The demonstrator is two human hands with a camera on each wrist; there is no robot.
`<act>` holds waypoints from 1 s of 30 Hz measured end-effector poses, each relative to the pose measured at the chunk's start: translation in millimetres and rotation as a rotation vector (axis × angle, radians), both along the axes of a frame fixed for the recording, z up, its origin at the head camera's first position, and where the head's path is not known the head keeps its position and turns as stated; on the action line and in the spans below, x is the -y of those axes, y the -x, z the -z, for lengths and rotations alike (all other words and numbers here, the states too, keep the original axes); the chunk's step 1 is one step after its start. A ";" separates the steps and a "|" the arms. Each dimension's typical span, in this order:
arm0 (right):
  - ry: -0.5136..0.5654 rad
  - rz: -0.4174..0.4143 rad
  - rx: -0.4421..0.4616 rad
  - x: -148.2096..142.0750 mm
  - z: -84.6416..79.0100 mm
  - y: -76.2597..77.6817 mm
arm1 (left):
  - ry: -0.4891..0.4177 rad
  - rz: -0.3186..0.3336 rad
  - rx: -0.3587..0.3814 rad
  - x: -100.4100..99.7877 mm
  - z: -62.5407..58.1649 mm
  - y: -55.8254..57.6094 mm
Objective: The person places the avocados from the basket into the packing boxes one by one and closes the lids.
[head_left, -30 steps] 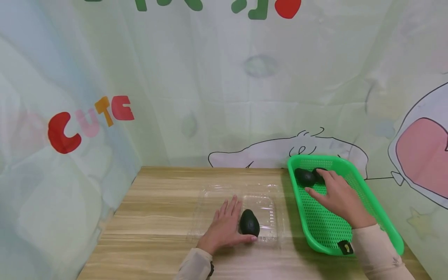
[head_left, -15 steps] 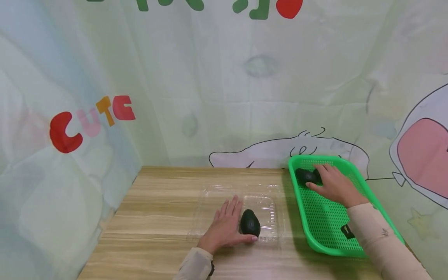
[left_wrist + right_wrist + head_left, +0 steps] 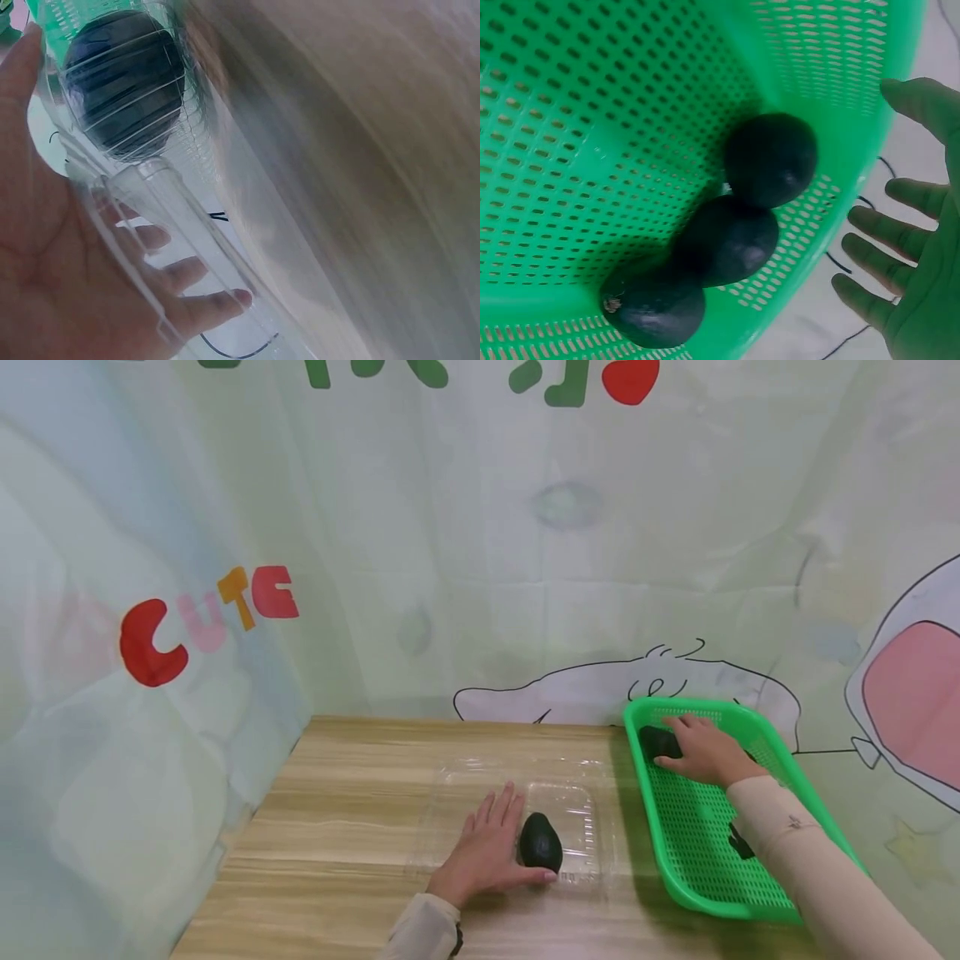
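A dark green avocado point(image 3: 540, 843) sits in the right compartment of a clear plastic container point(image 3: 577, 795). My left hand point(image 3: 483, 856) lies over the container's left part, fingers spread and thumb along the avocado's near end. The left wrist view shows that avocado point(image 3: 126, 84) through the ribbed plastic wall. Inside the green basket point(image 3: 697, 835), my right hand point(image 3: 701, 752) reaches down at the far end, close to an avocado point(image 3: 657, 742), and covers others. Three avocados point(image 3: 726, 241) lie touching in a row in the right wrist view, with the fingers point(image 3: 889, 232) extended and apart from them.
The wood-grain table point(image 3: 360, 793) ends at a printed cloth backdrop point(image 3: 487, 610). On the right side of the table stands the basket, its raised rim next to the container. A black tag point(image 3: 741, 841) shows partly beside the right sleeve point(image 3: 810, 852).
My right hand has lowered and shifted slightly left over the avocados in the basket, hiding more of them. The left hand keeps its place on the container. The head view has shifted slightly.
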State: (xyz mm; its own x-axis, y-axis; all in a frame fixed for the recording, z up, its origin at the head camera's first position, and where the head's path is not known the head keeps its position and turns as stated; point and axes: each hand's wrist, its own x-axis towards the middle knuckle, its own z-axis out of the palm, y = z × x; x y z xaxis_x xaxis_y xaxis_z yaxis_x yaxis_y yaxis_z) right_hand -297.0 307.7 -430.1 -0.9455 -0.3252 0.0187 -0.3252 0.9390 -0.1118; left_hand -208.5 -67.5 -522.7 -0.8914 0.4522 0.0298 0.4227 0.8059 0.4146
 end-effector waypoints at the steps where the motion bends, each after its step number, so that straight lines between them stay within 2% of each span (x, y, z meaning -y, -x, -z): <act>1: -0.004 -0.006 0.001 -0.2 1.6 1.9 | -0.002 -0.002 0.004 0.0 -0.6 -0.4; 10: -0.039 -0.068 0.017 -4.9 21.7 22.3 | 0.001 -0.003 0.006 -0.2 -1.6 -0.2; 19: -0.048 -0.104 -0.033 -9.5 48.3 37.0 | 0.019 -0.005 -0.001 -0.6 -0.6 -1.6; 26: -0.047 -0.122 -0.032 -9.1 58.3 43.3 | 0.013 -0.006 -0.002 -0.8 -1.8 -3.6; 30: -0.031 -0.160 -0.066 -7.8 64.2 43.3 | 0.015 -0.011 -0.004 -0.4 -3.8 -2.9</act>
State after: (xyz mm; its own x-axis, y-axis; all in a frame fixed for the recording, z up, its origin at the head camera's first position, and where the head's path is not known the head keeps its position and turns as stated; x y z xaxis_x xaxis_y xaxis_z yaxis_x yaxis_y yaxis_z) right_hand -340.3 315.5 -494.4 -0.8786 -0.4729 0.0672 -0.4766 0.8773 -0.0572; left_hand -205.6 -67.1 -518.9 -0.8963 0.4426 0.0267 0.4152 0.8169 0.4004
